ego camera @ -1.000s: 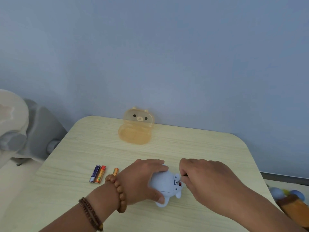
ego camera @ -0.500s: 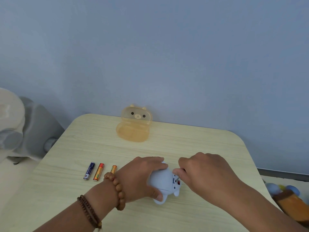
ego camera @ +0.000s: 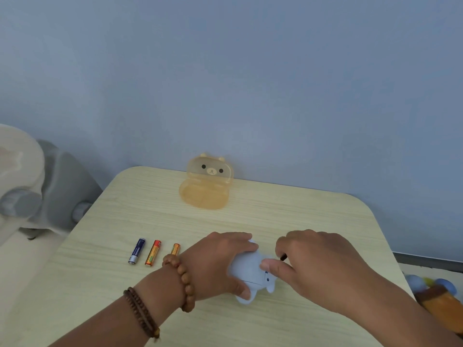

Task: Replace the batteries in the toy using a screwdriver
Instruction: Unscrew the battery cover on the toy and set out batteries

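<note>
Blue toy (ego camera: 248, 271) sits clenched in left hand (ego camera: 220, 264); right hand (ego camera: 318, 266) pinches screwdriver (ego camera: 283, 257).

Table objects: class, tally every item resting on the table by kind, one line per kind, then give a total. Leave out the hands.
Batteries: 3 (blue, red-orange, orange)
Toy: 1
Bear case, open: 1
Total: 5
</note>
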Tool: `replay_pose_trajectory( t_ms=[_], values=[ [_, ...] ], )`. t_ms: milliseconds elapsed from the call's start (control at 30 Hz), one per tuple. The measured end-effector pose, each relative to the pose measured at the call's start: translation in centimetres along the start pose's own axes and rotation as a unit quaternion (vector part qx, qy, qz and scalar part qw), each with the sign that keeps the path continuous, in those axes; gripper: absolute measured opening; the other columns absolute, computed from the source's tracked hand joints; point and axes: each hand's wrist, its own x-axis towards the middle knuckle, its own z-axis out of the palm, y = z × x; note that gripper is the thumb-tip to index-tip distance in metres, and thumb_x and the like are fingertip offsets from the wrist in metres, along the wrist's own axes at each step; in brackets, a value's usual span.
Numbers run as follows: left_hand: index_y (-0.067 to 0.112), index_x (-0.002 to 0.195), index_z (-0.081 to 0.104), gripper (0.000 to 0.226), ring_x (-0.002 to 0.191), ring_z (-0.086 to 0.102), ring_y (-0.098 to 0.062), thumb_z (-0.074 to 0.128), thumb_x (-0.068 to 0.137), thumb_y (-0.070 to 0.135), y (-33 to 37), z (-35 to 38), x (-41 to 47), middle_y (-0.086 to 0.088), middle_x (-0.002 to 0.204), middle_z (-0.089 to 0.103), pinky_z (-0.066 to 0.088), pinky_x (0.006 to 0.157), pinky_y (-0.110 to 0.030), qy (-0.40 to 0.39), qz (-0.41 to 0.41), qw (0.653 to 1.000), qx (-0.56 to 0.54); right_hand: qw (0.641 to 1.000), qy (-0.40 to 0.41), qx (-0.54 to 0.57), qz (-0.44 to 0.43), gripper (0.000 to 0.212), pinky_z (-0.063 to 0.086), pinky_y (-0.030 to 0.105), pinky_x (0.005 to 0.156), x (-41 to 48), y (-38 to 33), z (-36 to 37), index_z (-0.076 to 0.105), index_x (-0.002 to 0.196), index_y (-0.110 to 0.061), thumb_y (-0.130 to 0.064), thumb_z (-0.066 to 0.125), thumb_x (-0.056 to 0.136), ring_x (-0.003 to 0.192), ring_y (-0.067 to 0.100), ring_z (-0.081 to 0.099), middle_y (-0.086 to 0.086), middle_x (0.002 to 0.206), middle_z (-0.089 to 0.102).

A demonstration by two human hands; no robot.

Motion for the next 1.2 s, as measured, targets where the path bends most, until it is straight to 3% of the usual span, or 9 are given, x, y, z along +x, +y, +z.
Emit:
replay_pose_trajectory(
  t_ms=[67, 167, 333, 467, 533, 733, 967, 1100, 1200],
  values=[
    [0.035, 0.146, 0.036, 0.085, 0.141, 0.027, -0.01, 0.077, 0.074, 0.052, -0.1, 0.0, 0.0, 0.019, 0.157, 0.025, 0.023, 0.112, -0.023, -0.003, -0.006, 1.0, -0.001, 1.0, -0.001, 0.027, -0.015, 0.029, 0.05, 0.035, 0.074, -0.4, 0.3, -0.2, 0.047, 0.113, -0.03, -0.052, 0.033, 0.101, 0.086, 0.016, 0.063, -0.01, 0.1, 0.064],
    [0.035, 0.146, 0.037, 0.085, 0.141, 0.027, -0.009, 0.077, 0.073, 0.053, -0.2, 0.1, 0.0, 0.019, 0.157, 0.026, 0.022, 0.111, -0.022, 0.0, -0.005, 1.0, -0.001, 0.999, -0.016, 0.027, -0.033, 0.011, 0.046, 0.035, 0.066, -0.4, 0.5, -0.5, 0.037, 0.101, -0.031, -0.042, 0.035, 0.104, 0.077, 0.018, 0.061, -0.008, 0.084, 0.059],
    [0.035, 0.145, 0.038, 0.084, 0.14, 0.029, -0.007, 0.078, 0.072, 0.051, -0.1, 0.2, 0.0, 0.02, 0.156, 0.026, 0.023, 0.111, -0.021, 0.003, 0.001, 1.0, -0.003, 0.999, 0.003, -0.035, -0.01, 0.045, 0.037, 0.034, 0.06, 0.2, 0.3, -0.3, 0.058, 0.092, -0.021, -0.058, 0.034, 0.1, 0.078, 0.024, 0.061, -0.003, 0.081, 0.058],
    [0.035, 0.145, 0.038, 0.085, 0.14, 0.028, -0.007, 0.078, 0.072, 0.053, -0.2, 0.1, 0.1, 0.02, 0.156, 0.027, 0.024, 0.113, -0.023, 0.006, -0.001, 1.0, -0.005, 0.999, 0.011, 0.022, -0.028, 0.024, 0.045, 0.031, 0.07, -0.6, 0.4, -0.1, 0.047, 0.107, -0.032, -0.053, 0.037, 0.1, 0.086, 0.013, 0.06, -0.012, 0.102, 0.063],
    [0.034, 0.145, 0.039, 0.085, 0.14, 0.028, -0.006, 0.078, 0.072, 0.053, -0.2, 0.1, 0.1, 0.019, 0.156, 0.027, 0.023, 0.113, -0.022, 0.007, 0.0, 1.0, -0.003, 0.999, 0.008, 0.026, -0.032, 0.012, 0.04, 0.03, 0.066, -0.6, 0.5, -0.2, 0.04, 0.098, -0.033, -0.044, 0.037, 0.103, 0.08, 0.012, 0.054, -0.013, 0.098, 0.06],
    [0.036, 0.144, 0.039, 0.086, 0.14, 0.028, -0.006, 0.078, 0.07, 0.054, -0.4, 0.4, 0.2, 0.02, 0.156, 0.028, 0.024, 0.113, -0.023, 0.006, 0.003, 1.0, -0.005, 0.999, 0.04, -0.016, -0.014, 0.043, 0.036, 0.03, 0.059, -0.2, 0.9, 0.6, 0.055, 0.076, -0.02, -0.053, 0.039, 0.1, 0.081, 0.013, 0.054, -0.003, 0.082, 0.056],
    [0.033, 0.145, 0.04, 0.088, 0.142, 0.027, -0.004, 0.079, 0.069, 0.054, -0.3, 0.5, 0.6, 0.016, 0.157, 0.027, 0.019, 0.112, -0.017, 0.011, 0.015, 1.0, -0.009, 0.998, 0.053, -0.015, -0.036, 0.036, 0.028, 0.029, 0.053, -0.9, 1.0, -0.3, 0.067, 0.088, -0.021, -0.049, 0.047, 0.099, 0.08, 0.015, 0.042, -0.005, 0.08, 0.04],
    [0.035, 0.144, 0.041, 0.087, 0.141, 0.028, -0.004, 0.08, 0.069, 0.054, -0.4, 0.5, 0.6, 0.017, 0.156, 0.029, 0.021, 0.11, -0.017, 0.012, 0.009, 1.0, -0.015, 0.975, 0.207, 0.077, 0.036, 0.025, 0.035, 0.016, 0.051, -1.6, 1.7, 1.0, 0.068, 0.077, -0.034, -0.054, 0.055, 0.086, 0.08, 0.005, 0.048, -0.012, 0.08, 0.047],
    [0.037, 0.143, 0.04, 0.086, 0.139, 0.029, -0.003, 0.08, 0.069, 0.054, -0.5, 0.7, 0.4, 0.019, 0.154, 0.029, 0.022, 0.11, -0.017, 0.014, 0.005, 1.0, -0.021, 0.95, 0.227, 0.128, 0.172, 0.023, 0.041, 0.024, 0.053, -1.5, 2.5, 4.1, 0.066, 0.073, -0.032, -0.05, 0.062, 0.087, 0.075, 0.006, 0.048, -0.01, 0.071, 0.047]
  ],
)
